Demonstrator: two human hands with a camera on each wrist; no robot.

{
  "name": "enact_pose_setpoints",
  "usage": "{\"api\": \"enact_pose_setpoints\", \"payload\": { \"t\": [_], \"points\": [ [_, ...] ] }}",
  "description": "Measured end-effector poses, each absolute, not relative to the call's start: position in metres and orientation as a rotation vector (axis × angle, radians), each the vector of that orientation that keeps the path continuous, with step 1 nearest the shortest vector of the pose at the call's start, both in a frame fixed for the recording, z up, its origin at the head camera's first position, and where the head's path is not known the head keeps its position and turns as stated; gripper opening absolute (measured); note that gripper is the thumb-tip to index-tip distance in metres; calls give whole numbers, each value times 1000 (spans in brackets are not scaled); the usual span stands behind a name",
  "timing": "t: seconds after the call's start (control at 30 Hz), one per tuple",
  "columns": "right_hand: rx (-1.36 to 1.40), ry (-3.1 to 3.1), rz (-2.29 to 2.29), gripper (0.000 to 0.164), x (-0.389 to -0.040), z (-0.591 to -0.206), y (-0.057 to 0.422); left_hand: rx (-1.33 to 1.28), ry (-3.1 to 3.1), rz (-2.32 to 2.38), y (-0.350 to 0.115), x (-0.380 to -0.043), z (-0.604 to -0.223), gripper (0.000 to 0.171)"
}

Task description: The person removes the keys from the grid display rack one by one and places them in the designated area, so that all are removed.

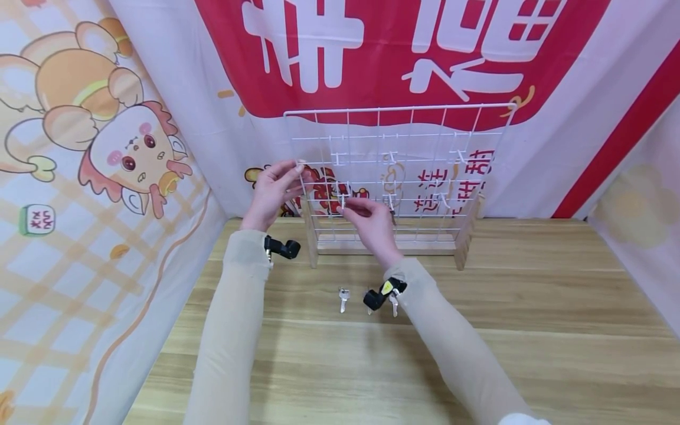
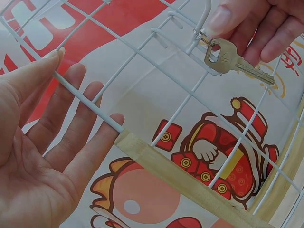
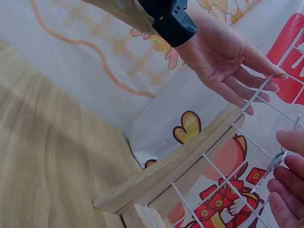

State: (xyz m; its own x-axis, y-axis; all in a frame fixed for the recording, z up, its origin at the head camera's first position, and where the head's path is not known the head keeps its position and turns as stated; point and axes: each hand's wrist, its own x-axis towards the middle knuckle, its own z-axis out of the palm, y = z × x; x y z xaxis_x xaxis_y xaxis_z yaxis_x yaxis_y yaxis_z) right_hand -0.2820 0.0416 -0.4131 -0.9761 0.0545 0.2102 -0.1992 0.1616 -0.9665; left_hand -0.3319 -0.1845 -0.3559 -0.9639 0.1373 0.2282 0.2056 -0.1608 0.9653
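Note:
A white wire grid rack (image 1: 379, 109) stands upright on a wooden base (image 1: 340, 244). At its left side, my left hand (image 1: 271, 193) grips the edge wire, thumb in front and fingers behind. My right hand (image 1: 372, 225) is at a lower-left hook (image 1: 342, 201), pinching the small ring of a silver key (image 2: 227, 56). In the left wrist view the ring meets the hook's end, and the key sticks out sideways. Whether the ring is over the hook tip, I cannot tell. The head view hides this key behind my fingers.
On the wooden table (image 1: 531, 330) before the rack lie a key (image 1: 343, 300) and another key (image 1: 394, 304), with a third partly covered by the right wrist camera (image 1: 376, 298). More white hooks (image 1: 391, 157) project from the grid. Printed cloth (image 1: 531, 177) hangs behind.

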Motion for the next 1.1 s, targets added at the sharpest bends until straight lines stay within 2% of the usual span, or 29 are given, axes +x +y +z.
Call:
{"api": "enact_pose_setpoints", "payload": {
  "t": [0.17, 0.4, 0.73, 1.1],
  "points": [
    [133, -2234, 1915, 31, -281, -411, 41, -415, -2005, -2326, -185, -332, -356, 29],
    [136, -2244, 1906, 29, -278, -413, 43, -410, -2016, -2317, -184, -331, -356, 46],
    [148, -2199, 1902, 18, -279, -414, 44, -413, -2028, -2297, -185, -332, -357, 48],
    [135, -2222, 1834, 14, -280, -411, 43, -411, -2020, -2305, -185, -333, -357, 48]
  ]
}}
